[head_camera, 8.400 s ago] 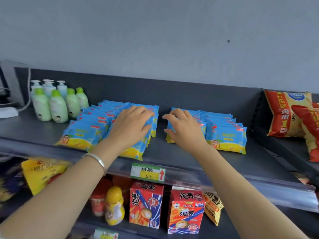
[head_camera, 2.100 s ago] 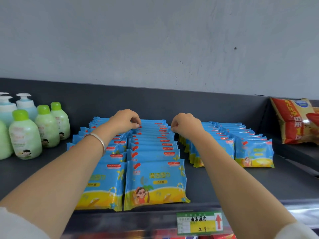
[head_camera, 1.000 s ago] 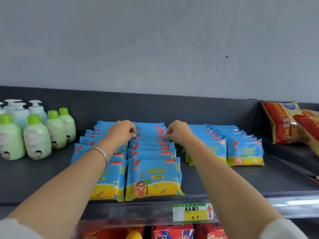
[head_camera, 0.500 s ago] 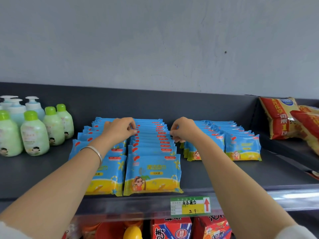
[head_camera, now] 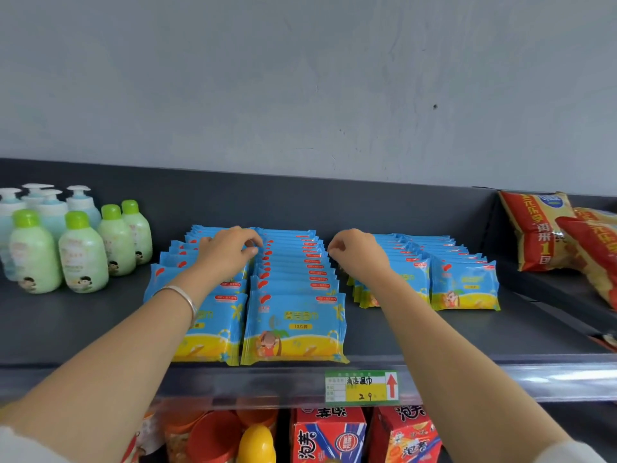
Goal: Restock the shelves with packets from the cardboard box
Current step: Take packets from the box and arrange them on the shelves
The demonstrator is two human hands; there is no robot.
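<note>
Now L hand (head_camera: 230, 253) and R hand (head_camera: 359, 253) flank the middle packet row (head_camera: 293, 282) near the back edge of the shelf (head_camera: 83, 324). Fingers (head_camera: 247, 242) curled on both; can't tell if pinching anything.

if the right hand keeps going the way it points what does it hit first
Likely the middle row's rear packets: the right hand points back and slightly left, close beside them. If it clears them, the shelf's back panel comes next; its height is unclear.
</note>
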